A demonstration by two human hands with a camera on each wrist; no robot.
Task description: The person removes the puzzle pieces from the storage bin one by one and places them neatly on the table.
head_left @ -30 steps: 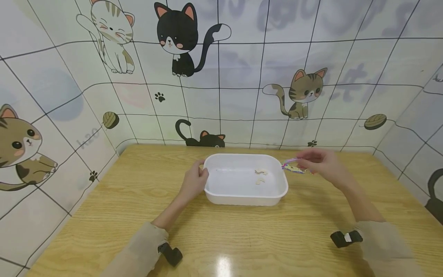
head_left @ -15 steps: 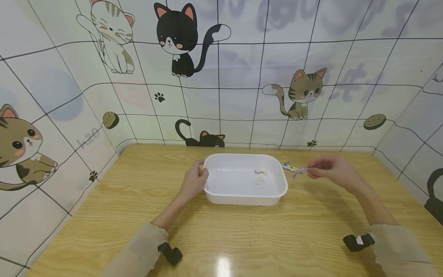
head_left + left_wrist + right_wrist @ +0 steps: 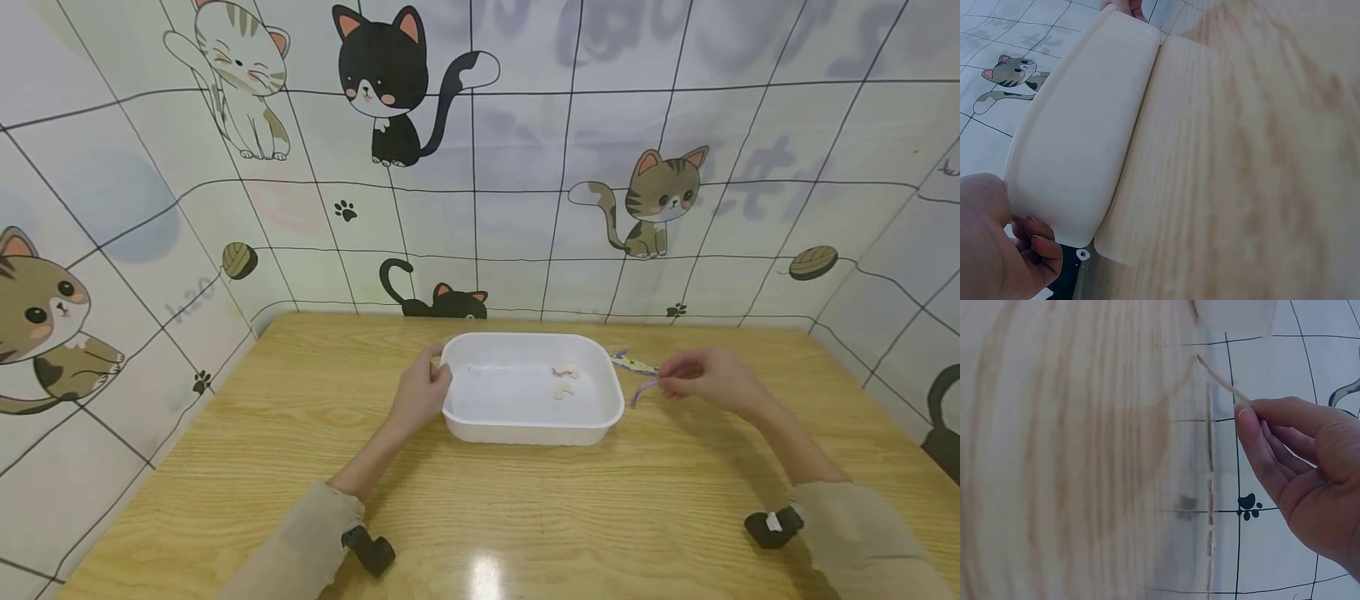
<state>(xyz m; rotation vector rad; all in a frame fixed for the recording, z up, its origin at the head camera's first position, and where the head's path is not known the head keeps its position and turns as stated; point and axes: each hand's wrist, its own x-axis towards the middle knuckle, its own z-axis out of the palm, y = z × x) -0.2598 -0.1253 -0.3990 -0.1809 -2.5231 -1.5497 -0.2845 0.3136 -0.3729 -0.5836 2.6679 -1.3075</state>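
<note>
A shallow white plastic tray [image 3: 525,434] stands on the table with small pale curved pieces [image 3: 563,392] inside it. My left hand [image 3: 422,387] grips the tray's left end, thumb at the rim and fingers curled below it in the left wrist view. To the right of the tray, my right hand [image 3: 708,379] pinches a thin, flat, curved purple strip [image 3: 643,390] between thumb and fingertips. It appears edge-on as a narrow strip [image 3: 1222,379] in the right wrist view, one end close over the table. Behind it lies a yellow and blue patterned flat piece [image 3: 633,364], partly hidden by the fingers.
The wood-grain table [image 3: 480,500] runs back to a wall covering [image 3: 517,208] printed with cats and grid lines. In the right wrist view, several thin brown edges [image 3: 1210,497] line up low along the tabletop beyond the hand.
My right hand has moved a little right and toward me with the purple strip, whose free end has swung from the tray's rim down toward the table. The left hand and tray have stayed put.
</note>
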